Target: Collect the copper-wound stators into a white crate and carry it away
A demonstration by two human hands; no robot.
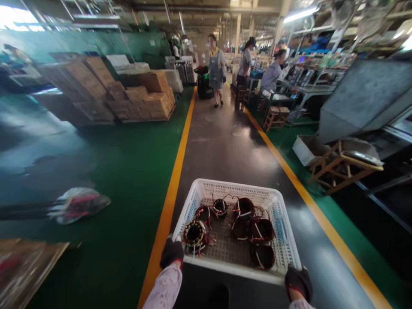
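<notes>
I hold a white perforated plastic basket in front of me over a grey aisle. My left hand, in a dark glove, grips the basket's near left corner. My right hand, also gloved, grips its near right corner. Inside lie several dark wound motor coils with red and white wires; one coil with a yellow ring sits nearest my left hand.
The grey aisle runs ahead between yellow lines. Stacked cardboard boxes stand left on green floor; a plastic-wrapped bundle lies near left. Wooden stools and workbenches line the right. A person walks ahead; others work at right.
</notes>
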